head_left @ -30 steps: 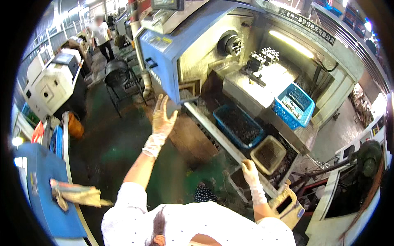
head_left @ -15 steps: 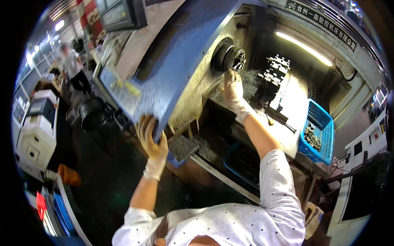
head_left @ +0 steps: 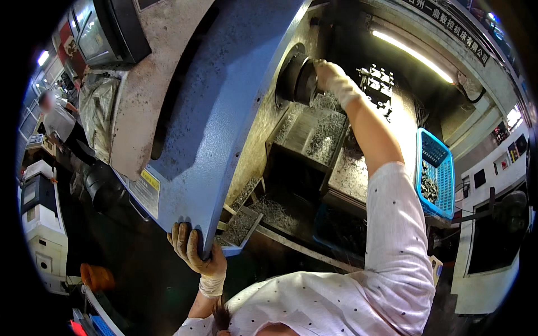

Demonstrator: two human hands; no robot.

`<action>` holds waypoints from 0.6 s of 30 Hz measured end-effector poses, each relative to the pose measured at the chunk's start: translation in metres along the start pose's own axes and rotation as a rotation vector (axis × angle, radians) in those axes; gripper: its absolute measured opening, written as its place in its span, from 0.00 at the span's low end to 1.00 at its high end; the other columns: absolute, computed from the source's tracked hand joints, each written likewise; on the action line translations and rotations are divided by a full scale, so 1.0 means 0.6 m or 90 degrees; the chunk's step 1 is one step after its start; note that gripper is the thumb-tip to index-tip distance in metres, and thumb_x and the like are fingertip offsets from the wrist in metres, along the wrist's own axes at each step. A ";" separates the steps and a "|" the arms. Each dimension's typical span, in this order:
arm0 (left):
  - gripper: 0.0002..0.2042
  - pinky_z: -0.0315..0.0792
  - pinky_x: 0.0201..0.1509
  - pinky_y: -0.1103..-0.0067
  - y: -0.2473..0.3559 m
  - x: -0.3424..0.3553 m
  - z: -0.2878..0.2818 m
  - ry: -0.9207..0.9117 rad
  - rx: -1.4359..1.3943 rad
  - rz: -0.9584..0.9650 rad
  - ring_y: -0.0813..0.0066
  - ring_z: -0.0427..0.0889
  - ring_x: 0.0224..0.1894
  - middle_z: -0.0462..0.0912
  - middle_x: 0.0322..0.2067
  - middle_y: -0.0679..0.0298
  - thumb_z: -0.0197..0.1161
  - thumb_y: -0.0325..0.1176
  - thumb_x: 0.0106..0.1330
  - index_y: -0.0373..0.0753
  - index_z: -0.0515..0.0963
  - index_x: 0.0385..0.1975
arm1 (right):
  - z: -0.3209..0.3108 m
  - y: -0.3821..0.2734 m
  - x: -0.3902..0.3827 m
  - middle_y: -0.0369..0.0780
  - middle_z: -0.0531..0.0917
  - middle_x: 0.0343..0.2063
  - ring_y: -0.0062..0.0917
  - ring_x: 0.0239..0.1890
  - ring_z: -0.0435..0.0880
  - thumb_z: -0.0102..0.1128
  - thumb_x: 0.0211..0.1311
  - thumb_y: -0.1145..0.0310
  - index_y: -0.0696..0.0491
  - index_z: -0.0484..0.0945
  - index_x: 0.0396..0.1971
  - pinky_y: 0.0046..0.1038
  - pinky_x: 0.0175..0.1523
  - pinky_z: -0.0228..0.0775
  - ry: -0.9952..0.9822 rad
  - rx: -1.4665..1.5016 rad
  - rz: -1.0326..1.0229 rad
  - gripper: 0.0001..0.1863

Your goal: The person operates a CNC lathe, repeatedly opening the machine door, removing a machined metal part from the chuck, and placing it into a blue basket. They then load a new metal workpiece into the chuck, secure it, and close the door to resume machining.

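My left hand (head_left: 197,252), in a stained glove, is closed round the lower edge of the blue machine door (head_left: 224,112), fingers over its outer face. My gloved right hand (head_left: 332,79) reaches inside the lathe to the front of the dark round chuck (head_left: 296,78). Its fingers curl in against the chuck face; the fingertips and whatever they hold are hidden. Right of this hand stands a tool post (head_left: 378,87) with several bright holders. Metal chips lie on the sloping cover (head_left: 314,131) beneath the chuck.
A blue plastic basket (head_left: 445,185) with small metal parts stands at the right. Below the bed sits a chip-filled tray (head_left: 238,227). A lit tube lamp (head_left: 412,55) crosses the machine's back. Far left, a person (head_left: 64,120) stands near a white cabinet (head_left: 45,241).
The view has moved closer to the machine. My right hand has gone farther in against the chuck, its curled fingers now hidden. The left hand remains on the door edge.
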State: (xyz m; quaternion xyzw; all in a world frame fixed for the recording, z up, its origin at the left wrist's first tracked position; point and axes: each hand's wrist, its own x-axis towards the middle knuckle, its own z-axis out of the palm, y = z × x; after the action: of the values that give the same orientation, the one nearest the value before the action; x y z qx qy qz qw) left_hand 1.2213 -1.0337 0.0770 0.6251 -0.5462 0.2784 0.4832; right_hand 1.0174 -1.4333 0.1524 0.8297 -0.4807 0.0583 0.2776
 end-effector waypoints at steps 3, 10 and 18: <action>0.16 0.47 0.50 0.59 0.001 -0.003 -0.006 0.002 0.003 -0.012 0.56 0.61 0.45 0.65 0.39 0.56 0.50 0.24 0.43 0.37 0.62 0.35 | -0.020 0.018 -0.002 0.43 0.66 0.33 0.32 0.37 0.63 0.33 0.49 0.62 0.58 0.61 0.37 0.30 0.40 0.53 0.025 0.043 -0.013 0.19; 0.15 0.47 0.50 0.57 0.005 -0.010 -0.021 -0.025 0.065 -0.044 0.53 0.59 0.46 0.63 0.39 0.55 0.48 0.24 0.43 0.36 0.61 0.34 | -0.003 0.011 0.015 0.42 0.73 0.24 0.30 0.27 0.72 0.36 0.49 0.56 0.56 0.65 0.33 0.27 0.30 0.64 0.183 0.006 -0.081 0.19; 0.13 0.50 0.50 0.63 -0.004 -0.021 -0.023 0.009 0.036 -0.042 0.54 0.59 0.47 0.61 0.43 0.49 0.48 0.24 0.49 0.33 0.61 0.37 | -0.003 0.023 0.011 0.41 0.69 0.33 0.29 0.35 0.67 0.46 0.41 0.63 0.48 0.64 0.36 0.30 0.37 0.58 0.306 -0.048 -0.365 0.17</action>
State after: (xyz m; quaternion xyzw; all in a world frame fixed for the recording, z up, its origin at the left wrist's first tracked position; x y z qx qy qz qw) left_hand 1.2228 -1.0162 0.0703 0.6538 -0.5142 0.2820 0.4781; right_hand 1.0098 -1.4427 0.1621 0.8824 -0.1522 0.1532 0.4181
